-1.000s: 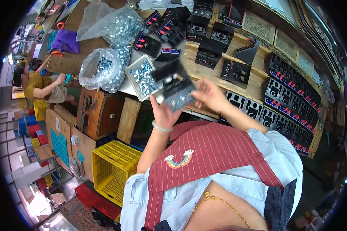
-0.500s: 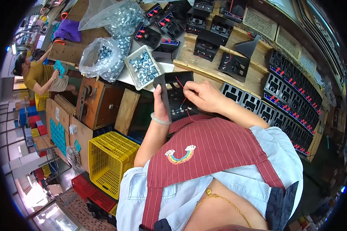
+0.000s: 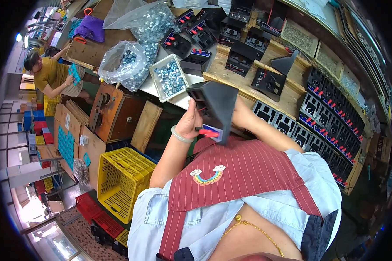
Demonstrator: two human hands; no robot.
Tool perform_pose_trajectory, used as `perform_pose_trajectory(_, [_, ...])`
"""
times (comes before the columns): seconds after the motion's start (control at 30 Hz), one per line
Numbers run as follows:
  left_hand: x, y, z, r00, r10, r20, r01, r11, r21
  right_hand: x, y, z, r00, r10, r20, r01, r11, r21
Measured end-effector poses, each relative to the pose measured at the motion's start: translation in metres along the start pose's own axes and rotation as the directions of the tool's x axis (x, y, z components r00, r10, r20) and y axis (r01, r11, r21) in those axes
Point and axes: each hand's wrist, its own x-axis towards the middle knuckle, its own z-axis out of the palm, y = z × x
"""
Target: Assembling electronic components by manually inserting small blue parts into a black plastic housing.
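Hands raised before us — our left hand and right hand both clamped on a black housing, tray of nuts on the tabletop beyond.

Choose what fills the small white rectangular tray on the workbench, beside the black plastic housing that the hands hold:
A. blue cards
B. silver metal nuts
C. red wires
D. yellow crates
B: the small white rectangular tray holds shiny silver metal nuts, like those in the clear plastic bags next to it.

Wearing pale blue short-sleeved shirt beneath maroon pinstriped apron; showing rainbow patch on apron, gold chain below apron, pale bangle above patch.
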Motion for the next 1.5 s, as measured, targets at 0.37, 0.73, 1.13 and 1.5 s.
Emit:
perform_pose_trajectory(0.37, [-0.009,-0.027,-0.016,0.906,0.188,-0.379,-0.128,0.976,0.178,0.016,-0.027,0.034,0.958,-0.252,0.138,0.284,0.752,-0.595])
perform_pose_trajectory(0.73, [-0.098,0.088,-0.127,0.873,0.19,-0.448,-0.23,0.972,-0.036,0.181,0.048,0.124,0.971,-0.126,0.203,0.204,0.881,-0.428])
perform_pose_trajectory(1.13, [-0.094,0.208,-0.209,0.846,0.209,-0.49,-0.186,0.978,0.096,0.287,0.101,0.182,0.915,0.058,0.4,0.27,0.65,-0.71])
perform_pose_trajectory(1.5, [-0.032,0.164,-0.149,0.883,0.194,-0.427,-0.133,0.977,0.168,0.201,-0.02,0.162,0.905,-0.401,0.144,0.425,0.827,-0.369])
